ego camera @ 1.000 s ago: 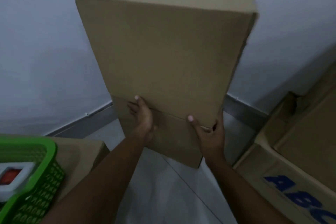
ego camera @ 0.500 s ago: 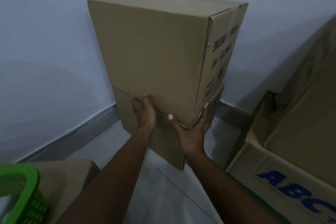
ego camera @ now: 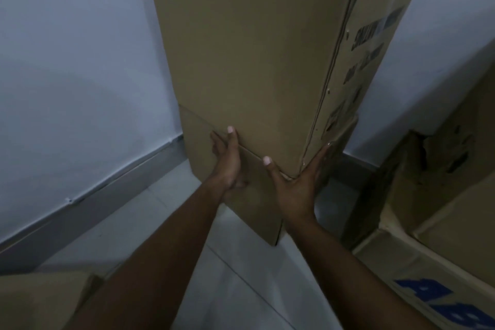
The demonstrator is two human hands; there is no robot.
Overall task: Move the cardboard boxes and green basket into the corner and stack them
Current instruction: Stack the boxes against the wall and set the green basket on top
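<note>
A tall cardboard box [ego camera: 249, 56] stands on top of a lower cardboard box [ego camera: 254, 201] in the corner where two pale walls meet. My left hand [ego camera: 227, 166] presses flat against the tall box's bottom front edge, thumb up. My right hand [ego camera: 297, 185] cups the tall box's near bottom corner, fingers spread on its printed side. The green basket is out of view.
A cardboard box [ego camera: 40, 300] sits at the lower left edge. On the right are more boxes, one with blue letters [ego camera: 439, 297] and a torn one [ego camera: 442, 168] above it. Grey skirting [ego camera: 107, 190] runs along the left wall. White tiled floor [ego camera: 235, 289] lies between them.
The view has moved closer and turned right, so the green basket has left the frame. Both hands have slid toward the tall box's near bottom corner, and the box's printed side shows more.
</note>
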